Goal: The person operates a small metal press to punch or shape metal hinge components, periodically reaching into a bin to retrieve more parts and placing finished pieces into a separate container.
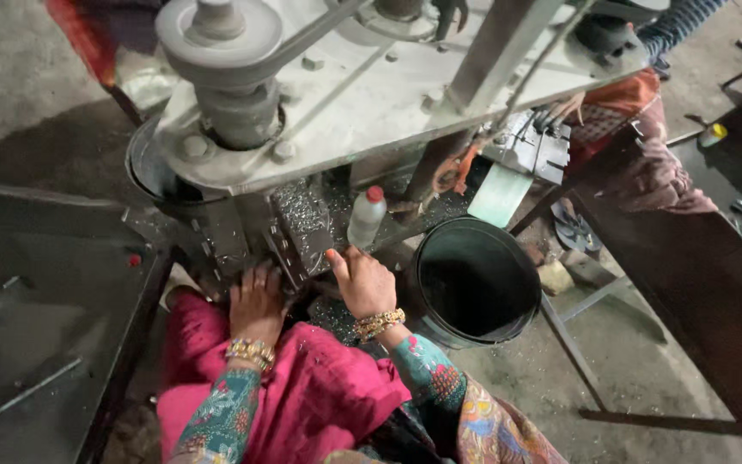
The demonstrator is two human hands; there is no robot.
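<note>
Pink cloth (302,399) covers the person's lap at the bottom of the view, with two patterned sleeves and gold bangles (379,323) above it. Left hand (257,302) lies palm down, fingers spread flat, at the near edge of the machine bed (302,225); whether it closes on anything beneath cannot be told. Right hand (362,279) rests just beside it, loosely curled with the forefinger raised toward a small clear bottle (365,216) with a red cap, not touching it and holding nothing visible. Metal shavings (330,314) are scattered over the bed and the ledge below the hands, which suggests that some cutting is already done; no workpiece can be made out under the hands, so how much remains cannot be judged. Overhead sits a grey plate (362,94) carrying a belt pulley (218,33). A dark bucket (474,279), seemingly empty, stands just right of the hands. Another person's hand (570,106) and striped sleeve (678,24) show at the upper right.
</note>
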